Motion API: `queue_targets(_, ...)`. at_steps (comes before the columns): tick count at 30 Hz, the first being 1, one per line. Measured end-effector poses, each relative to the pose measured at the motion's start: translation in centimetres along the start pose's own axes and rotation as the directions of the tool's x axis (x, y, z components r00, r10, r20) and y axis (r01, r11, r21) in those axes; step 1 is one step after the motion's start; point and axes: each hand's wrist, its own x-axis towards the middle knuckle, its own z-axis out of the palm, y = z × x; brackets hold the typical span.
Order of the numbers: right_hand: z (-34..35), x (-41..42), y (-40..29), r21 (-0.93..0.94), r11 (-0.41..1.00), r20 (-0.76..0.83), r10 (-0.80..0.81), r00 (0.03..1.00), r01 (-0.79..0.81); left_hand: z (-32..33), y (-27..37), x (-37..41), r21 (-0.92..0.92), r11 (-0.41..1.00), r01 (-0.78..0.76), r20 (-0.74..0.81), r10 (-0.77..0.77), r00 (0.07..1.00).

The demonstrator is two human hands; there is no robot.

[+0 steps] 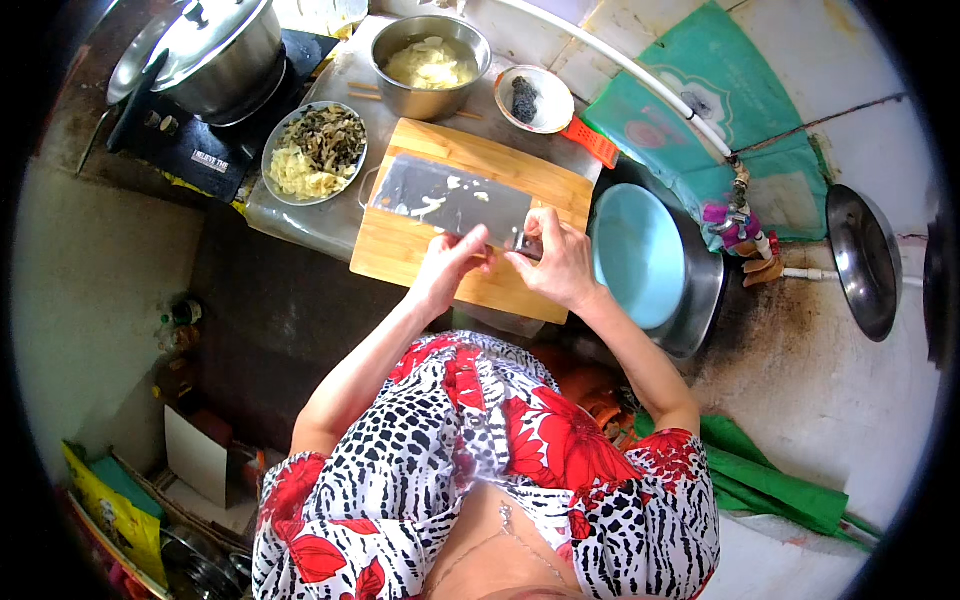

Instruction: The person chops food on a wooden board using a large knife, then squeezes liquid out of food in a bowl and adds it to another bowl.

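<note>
A wide cleaver lies flat over a wooden cutting board, with pale bits of food stuck to the upper side of its blade. My right hand grips the dark handle at the blade's right end. At the near edge of the blade is my left hand, thumb stretched towards the handle. Some of its fingers are hidden, so whether it pinches the blade I cannot tell. Beyond the board stands a steel pot with pale slices inside. To the left, a plate holds dark chopped and pale yellowish food.
A lidded steel pot stands on the black cooktop at the left. Behind the board sits a strainer with an orange handle and a dark lump inside. A light blue basin rests in the sink at right.
</note>
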Motion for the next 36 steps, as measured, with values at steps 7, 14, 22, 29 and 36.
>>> queue_targets(7,1.6,1.3,0.6,0.262,0.935,0.095,0.223,0.970,-0.241,-0.5,0.3,-0.4,-0.117,0.992,-0.053,-0.103,0.041,0.994)
queue_targets(14,5.4,4.5,2.2,0.132,0.941,0.033,0.310,0.950,-0.311,-2.8,0.3,-1.8,-0.014,0.993,-0.116,-0.198,0.111,0.974)
queue_targets(22,7.3,5.9,3.7,0.073,0.996,0.027,-0.046,0.999,0.044,-4.5,1.4,-3.5,-0.062,0.988,-0.141,-0.257,0.121,0.959)
queue_targets(29,4.4,5.4,2.9,-0.046,0.999,0.133,0.022,0.991,-0.016,-4.4,1.2,-2.6,-0.125,0.984,-0.125,-0.257,0.090,0.962)
queue_targets(36,-0.3,7.0,-0.1,0.281,0.959,-0.155,-0.002,0.988,0.046,-3.7,2.0,-2.8,-0.103,0.985,-0.139,-0.262,0.108,0.959)
